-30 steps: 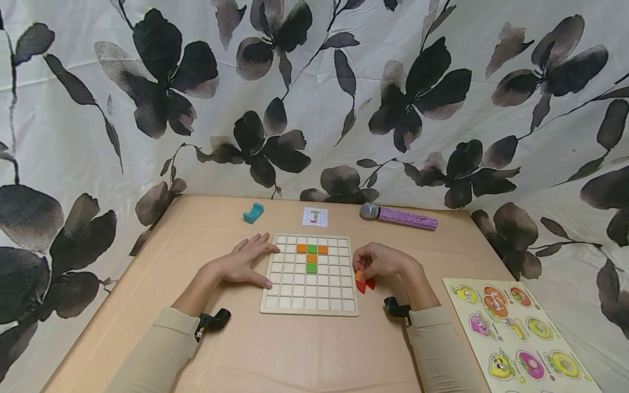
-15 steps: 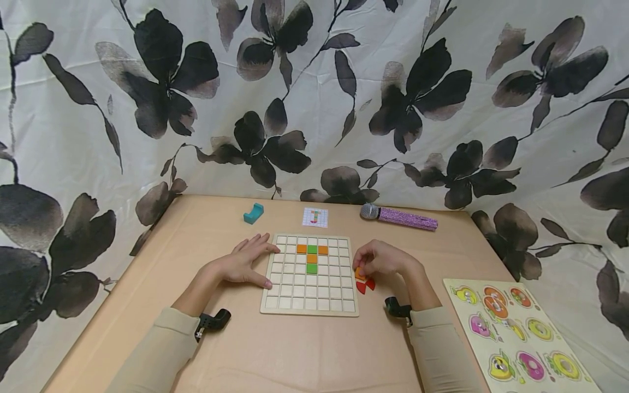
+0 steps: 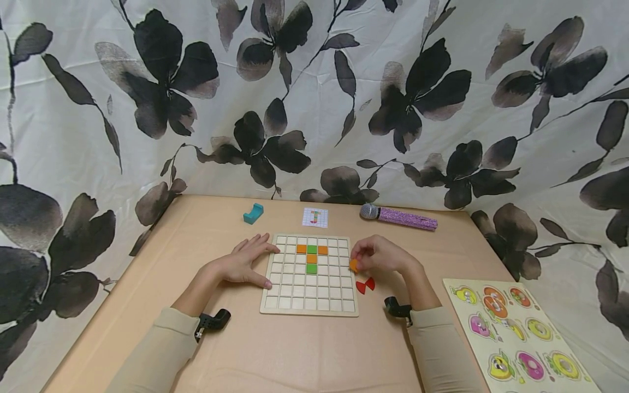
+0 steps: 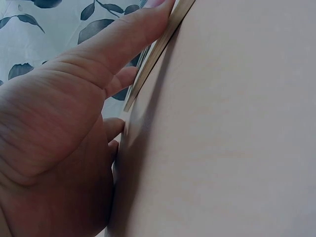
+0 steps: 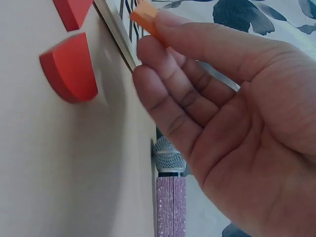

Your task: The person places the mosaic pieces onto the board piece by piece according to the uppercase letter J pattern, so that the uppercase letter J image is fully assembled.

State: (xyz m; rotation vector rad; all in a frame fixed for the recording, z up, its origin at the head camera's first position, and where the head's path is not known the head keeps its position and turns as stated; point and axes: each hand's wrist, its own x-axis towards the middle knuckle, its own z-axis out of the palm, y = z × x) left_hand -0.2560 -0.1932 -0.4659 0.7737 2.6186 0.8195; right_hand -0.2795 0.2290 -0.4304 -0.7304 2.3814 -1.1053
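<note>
A wooden grid board (image 3: pixel 290 303) lies mid-table, with orange and green square tiles (image 3: pixel 312 258) set in a T shape on it. My left hand (image 3: pixel 242 263) rests at the board's left edge, fingers spread, thumb and fingertips touching the rim. Just past the right edge, my right hand (image 3: pixel 380 254) pinches an orange block (image 3: pixel 354 265) between thumb and fingers. In the right wrist view, that orange block (image 5: pixel 148 19) shows at the thumb tip, partly covered. Two red quarter-round blocks (image 3: pixel 365 285) lie on the table below the right hand.
Behind the board lies a small pattern card (image 3: pixel 315 217). A teal curved piece (image 3: pixel 253 213) sits to its left, and a purple glittery microphone (image 3: pixel 399 215) to its right. A fruit picture sheet (image 3: pixel 511 327) covers the right front corner. Floral cloth (image 3: pixel 344 109) hangs behind.
My right hand has lifted the orange block up off the table, away from the two red blocks and slightly toward the board. The left hand stays where it was.
</note>
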